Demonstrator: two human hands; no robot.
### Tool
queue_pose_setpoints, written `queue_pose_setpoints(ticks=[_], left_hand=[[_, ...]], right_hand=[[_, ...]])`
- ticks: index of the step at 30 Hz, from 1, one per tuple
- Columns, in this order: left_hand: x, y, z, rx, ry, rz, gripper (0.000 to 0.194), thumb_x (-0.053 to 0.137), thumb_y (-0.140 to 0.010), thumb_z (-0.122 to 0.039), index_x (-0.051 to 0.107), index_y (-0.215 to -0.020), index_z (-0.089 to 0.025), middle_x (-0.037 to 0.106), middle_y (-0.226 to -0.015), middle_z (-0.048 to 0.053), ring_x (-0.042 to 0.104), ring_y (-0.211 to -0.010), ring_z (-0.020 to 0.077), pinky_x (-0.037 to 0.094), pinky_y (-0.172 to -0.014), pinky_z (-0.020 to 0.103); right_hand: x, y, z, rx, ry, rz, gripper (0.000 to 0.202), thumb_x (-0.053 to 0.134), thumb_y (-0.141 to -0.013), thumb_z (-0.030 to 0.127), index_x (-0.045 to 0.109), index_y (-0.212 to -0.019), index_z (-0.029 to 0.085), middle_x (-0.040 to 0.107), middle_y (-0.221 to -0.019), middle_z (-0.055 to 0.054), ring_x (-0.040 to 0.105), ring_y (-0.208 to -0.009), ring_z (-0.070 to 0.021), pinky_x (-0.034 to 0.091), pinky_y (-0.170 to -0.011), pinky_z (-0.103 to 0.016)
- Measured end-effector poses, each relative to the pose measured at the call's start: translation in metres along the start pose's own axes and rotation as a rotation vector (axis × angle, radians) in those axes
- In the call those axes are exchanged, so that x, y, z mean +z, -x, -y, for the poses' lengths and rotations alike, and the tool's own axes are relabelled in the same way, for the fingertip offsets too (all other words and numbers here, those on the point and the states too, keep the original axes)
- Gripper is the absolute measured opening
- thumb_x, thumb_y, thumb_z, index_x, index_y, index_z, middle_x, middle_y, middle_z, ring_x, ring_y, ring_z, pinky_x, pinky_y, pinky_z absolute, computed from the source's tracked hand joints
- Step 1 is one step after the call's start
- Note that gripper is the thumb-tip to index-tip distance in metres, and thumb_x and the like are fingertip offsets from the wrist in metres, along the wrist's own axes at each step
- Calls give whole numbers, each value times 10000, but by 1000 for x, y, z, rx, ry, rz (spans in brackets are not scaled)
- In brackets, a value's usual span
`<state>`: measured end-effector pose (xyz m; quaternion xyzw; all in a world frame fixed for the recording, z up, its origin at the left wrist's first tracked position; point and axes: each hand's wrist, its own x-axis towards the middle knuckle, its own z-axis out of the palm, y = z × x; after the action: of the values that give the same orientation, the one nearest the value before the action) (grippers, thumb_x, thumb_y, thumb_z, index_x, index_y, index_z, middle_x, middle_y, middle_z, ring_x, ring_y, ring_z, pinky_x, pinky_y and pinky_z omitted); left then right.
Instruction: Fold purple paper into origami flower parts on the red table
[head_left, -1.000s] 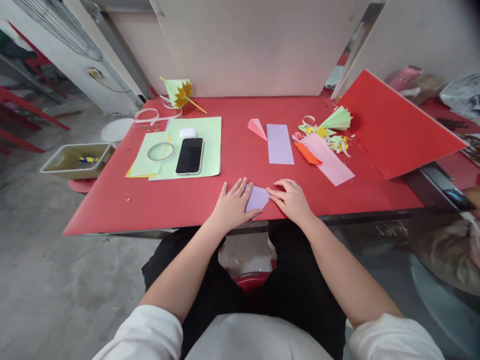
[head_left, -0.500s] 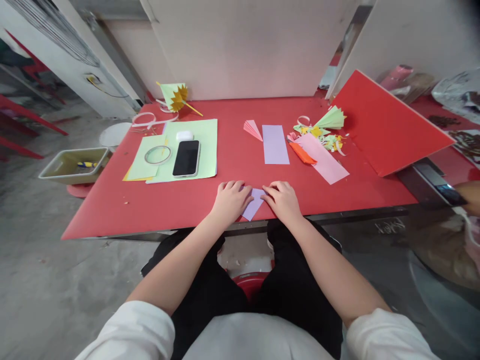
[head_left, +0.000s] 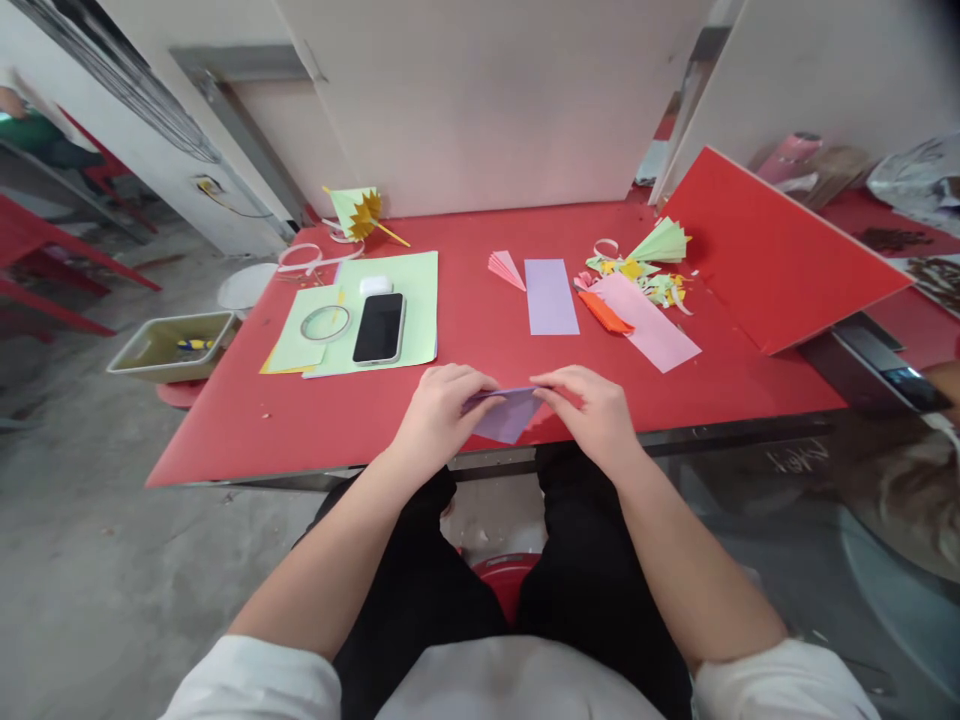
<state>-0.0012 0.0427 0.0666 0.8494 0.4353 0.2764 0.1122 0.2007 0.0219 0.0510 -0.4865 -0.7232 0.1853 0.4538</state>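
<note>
A piece of purple paper [head_left: 510, 418] is held up at the table's near edge, with a narrow fold along its top. My left hand [head_left: 448, 405] pinches its left end between thumb and fingers. At the other end, my right hand [head_left: 586, 402] grips the paper the same way. Beyond my hands lies a flat purple paper strip [head_left: 552, 298]. Beside that strip is a small pleated pink paper fan [head_left: 507, 268]. To the right, an orange cutter [head_left: 604, 314] rests partly on a pink paper strip [head_left: 654, 325].
Left on the red table [head_left: 337, 430] are green sheets [head_left: 420, 300], a phone [head_left: 379, 328], a white case [head_left: 376, 286] and a tape roll [head_left: 324, 323]. Paper scraps [head_left: 667, 290] and a green pleated fan [head_left: 661, 243] lie near a slanted red board [head_left: 772, 250]. A person's arm shows far right.
Both hands have lifted the purple paper off the table and moved slightly apart. The paper now tilts up, its folded top edge stretched between my fingers. The view has shifted slightly.
</note>
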Motion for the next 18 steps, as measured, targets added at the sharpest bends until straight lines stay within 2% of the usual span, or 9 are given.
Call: queue_pose_setpoints(ticks=[3, 7, 10, 13, 14, 18], left_hand=[[-13, 6, -17, 72, -12, -74, 162, 545, -851, -321, 661, -871, -209, 678, -744, 5, 585, -715, 139, 408, -766, 304], [-23, 10, -32, 108, 47, -136, 164, 554, -847, -319, 682, -840, -216, 679, -693, -6, 587, -658, 127, 425, -756, 304], [-30, 13, -37, 69, 139, -78, 148, 561, -842, -295, 684, -811, -220, 692, -709, -14, 588, -656, 125, 437, -759, 299], [-37, 18, -41, -11, 202, -56, 172, 553, -842, -300, 684, -767, -217, 696, -706, -15, 583, -628, 126, 451, -737, 297], [-39, 19, -43, -23, 211, -59, 181, 551, -841, -305, 684, -758, -216, 696, -702, -14, 582, -624, 127, 455, -736, 299], [-42, 23, -50, 21, 208, -74, 176, 548, -844, -309, 688, -779, -224, 691, -693, -11, 582, -632, 134, 454, -784, 321]], right_hand=[[-11, 3, 23, -111, 55, -52, 113, 551, -842, 252, 661, -831, 236, 693, -807, -21, 623, -785, -161, 486, -744, -303], [-23, 7, 39, -144, 74, -38, 95, 558, -836, 257, 638, -791, 235, 676, -776, -15, 615, -758, -157, 483, -739, -306], [-37, 10, 41, -62, 63, -61, 100, 553, -829, 252, 610, -749, 233, 654, -764, -9, 617, -764, -158, 484, -738, -298], [-52, 14, 44, 60, 36, -197, 121, 531, -834, 271, 609, -750, 235, 645, -761, -12, 627, -795, -175, 493, -744, -309], [-56, 15, 46, 73, 23, -206, 116, 528, -836, 281, 620, -779, 238, 652, -781, -15, 631, -814, -180, 496, -758, -318], [-55, 17, 58, -33, 18, -24, 159, 577, -816, 306, 635, -956, 259, 683, -892, -15, 636, -865, -175, 499, -797, -324]])
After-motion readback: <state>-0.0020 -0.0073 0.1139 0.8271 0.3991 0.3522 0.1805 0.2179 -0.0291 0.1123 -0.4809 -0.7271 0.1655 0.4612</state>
